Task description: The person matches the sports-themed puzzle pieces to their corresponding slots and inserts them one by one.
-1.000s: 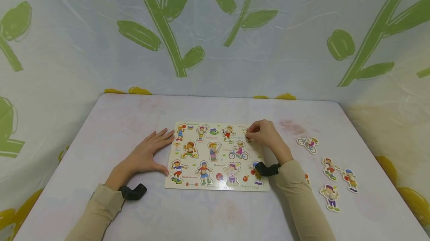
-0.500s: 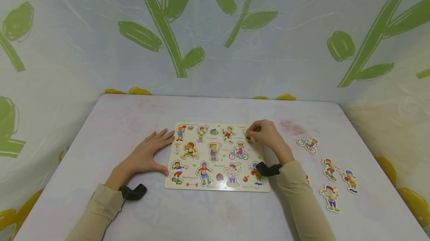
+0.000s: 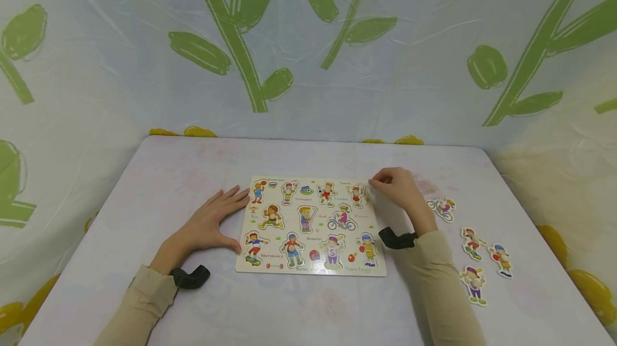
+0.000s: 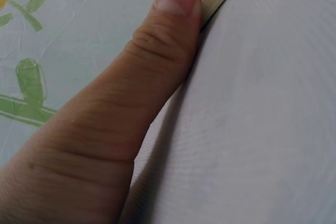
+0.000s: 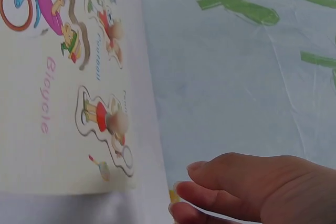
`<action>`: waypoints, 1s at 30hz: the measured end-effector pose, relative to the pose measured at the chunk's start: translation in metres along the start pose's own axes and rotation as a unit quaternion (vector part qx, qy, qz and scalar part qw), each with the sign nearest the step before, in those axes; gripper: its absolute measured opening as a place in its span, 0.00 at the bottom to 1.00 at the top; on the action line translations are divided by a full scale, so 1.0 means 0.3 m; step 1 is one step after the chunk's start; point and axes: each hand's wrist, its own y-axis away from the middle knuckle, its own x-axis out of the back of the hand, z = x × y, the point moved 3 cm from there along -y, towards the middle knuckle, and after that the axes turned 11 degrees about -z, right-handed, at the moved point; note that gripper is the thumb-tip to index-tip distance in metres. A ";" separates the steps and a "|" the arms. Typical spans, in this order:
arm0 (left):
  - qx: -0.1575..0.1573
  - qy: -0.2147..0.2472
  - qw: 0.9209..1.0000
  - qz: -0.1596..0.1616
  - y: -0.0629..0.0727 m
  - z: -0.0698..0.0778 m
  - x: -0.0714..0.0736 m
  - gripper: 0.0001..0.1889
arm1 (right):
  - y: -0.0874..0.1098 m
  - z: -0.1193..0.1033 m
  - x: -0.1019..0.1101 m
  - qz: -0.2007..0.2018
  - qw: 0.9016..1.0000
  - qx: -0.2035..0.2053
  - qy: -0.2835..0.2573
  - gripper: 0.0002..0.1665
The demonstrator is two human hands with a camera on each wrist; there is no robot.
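Note:
A puzzle board [image 3: 289,247] printed with sports figures and words lies flat on the table. My left hand [image 3: 212,223] is spread on the table, its fingertips and thumb at the board's left edge. In the left wrist view the thumb [image 4: 157,51] lies right against the board's side. My right hand [image 3: 399,190] is just past the board's upper right corner, fingers loosely bent and holding nothing. The tennis figure [image 3: 356,196] is nearest to it, within its outline; the right wrist view shows this tennis figure [image 5: 105,119] close up.
Several loose puzzle pieces lie on the table [image 3: 328,314] at right: a cyclist [image 3: 441,210], a skateboarder [image 3: 472,243], a table tennis player [image 3: 501,260] and a baseball player [image 3: 475,284]. A flower-printed sheet [image 3: 409,94] hangs behind and around the table.
My right hand has left the tennis figure and moved right, off the board, uncovering that figure and the table tennis figure below. My left hand has stayed in place.

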 end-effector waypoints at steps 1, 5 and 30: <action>0.000 0.000 1.000 0.000 0.000 0.000 0.000 0.64 | 0.005 0.006 0.009 0.004 1.000 -0.002 0.002 0.14; -0.004 -0.001 1.000 0.005 0.002 0.001 0.000 0.64 | 0.029 0.036 0.053 0.021 1.000 -0.015 0.012 0.15; -0.001 0.005 1.000 0.001 0.002 0.016 0.008 0.64 | 0.187 0.271 0.247 0.011 0.986 -0.161 0.042 0.24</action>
